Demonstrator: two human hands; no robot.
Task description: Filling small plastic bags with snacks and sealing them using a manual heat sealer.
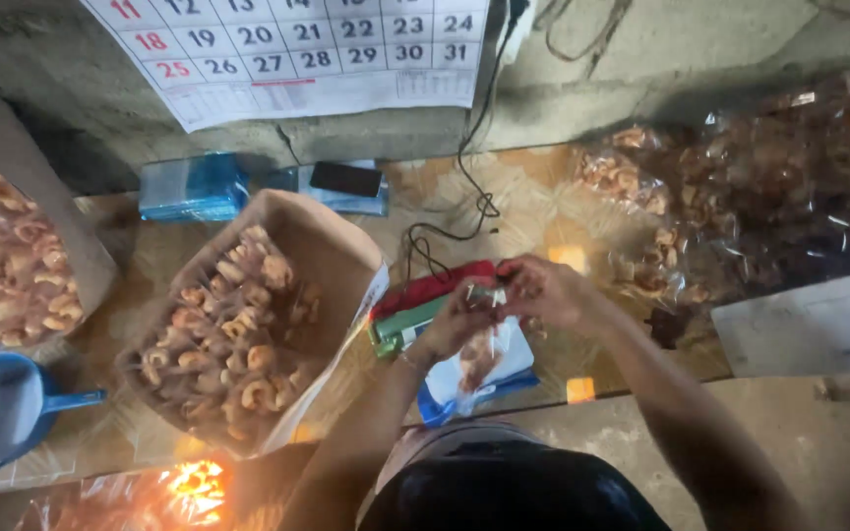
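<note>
Both of my hands meet over the middle of the table. My left hand [453, 323] and my right hand [541, 291] pinch the top of a small clear plastic bag [481, 359] that holds a few curled brown snack pieces. The bag hangs down between my hands, above a blue and white thing [518, 379] on the table. Just left of my hands lie a red packet [425, 287] and a green packet [407, 326].
An open brown sack [322, 246] full of curled fried snacks sits left of centre, another sack [2, 256] at the far left. A blue scoop [12, 418] lies bottom left. Filled clear bags [769, 187] pile up at the right. A phone [344, 179], cable and wall calendar [287, 49] are at the back.
</note>
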